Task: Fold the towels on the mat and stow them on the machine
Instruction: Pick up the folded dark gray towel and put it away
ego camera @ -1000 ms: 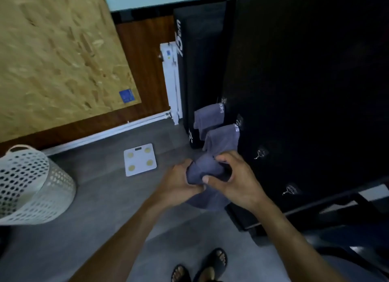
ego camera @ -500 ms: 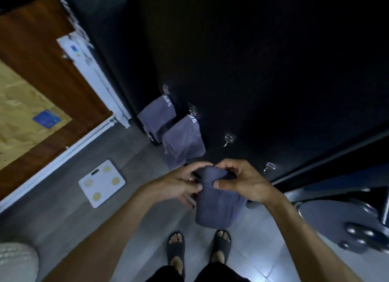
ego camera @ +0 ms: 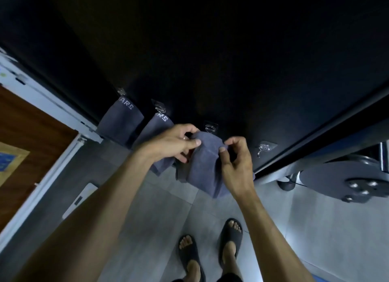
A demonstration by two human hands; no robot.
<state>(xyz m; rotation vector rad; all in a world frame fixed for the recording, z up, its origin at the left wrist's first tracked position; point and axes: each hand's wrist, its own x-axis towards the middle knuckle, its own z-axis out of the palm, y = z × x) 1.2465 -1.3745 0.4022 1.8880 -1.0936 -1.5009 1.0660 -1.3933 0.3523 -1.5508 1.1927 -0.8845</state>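
A folded grey towel (ego camera: pixel 204 166) hangs between my hands in front of the black machine panel (ego camera: pixel 210 60). My left hand (ego camera: pixel 174 143) pinches its top left corner. My right hand (ego camera: pixel 235 155) pinches its top right edge. The towel's top sits just below a metal hook (ego camera: pixel 210 128) on the panel. Two more grey towels with white lettering hang from hooks to the left, one (ego camera: pixel 121 121) farther left and one (ego camera: pixel 154 134) partly behind my left hand. An empty hook (ego camera: pixel 265 148) is to the right.
A white scale (ego camera: pixel 81 197) lies on the grey tiled floor, partly hidden by my left arm. My sandalled feet (ego camera: pixel 210 250) stand below. A grey round machine part with bolts (ego camera: pixel 347 180) is at the right. A white strip and brown wall run along the left.
The view has swung right and closer to the panel. My hands have lifted the towel up toward the third hook, and the towel hangs more spread out.
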